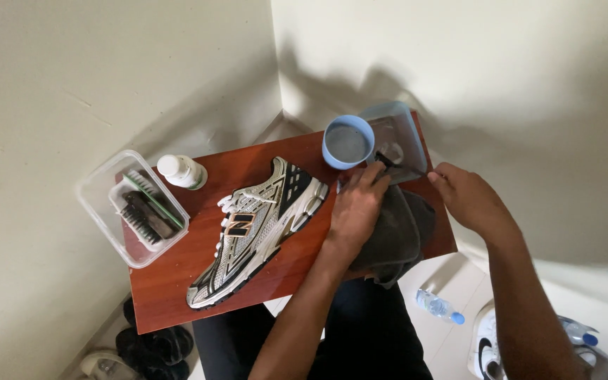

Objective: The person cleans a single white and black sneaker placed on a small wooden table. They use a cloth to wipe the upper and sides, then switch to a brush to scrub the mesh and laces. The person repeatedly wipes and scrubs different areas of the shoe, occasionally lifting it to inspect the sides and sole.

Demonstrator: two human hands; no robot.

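left hand (355, 207) flat, fingers together on grey cloth (395, 239), table (177, 281) right edge | right hand (467, 198) pinching cloth corner | sneaker (258, 229) mid-table | blue cup (347, 141) far edge

A small red-brown wooden worktop (177, 281) sits in a corner. On it lie a sneaker (258, 229), a white bottle (181, 171), a clear box of brushes (133, 207), a blue cup (347, 141), another clear box (402, 137) and a dark cloth (402, 236).
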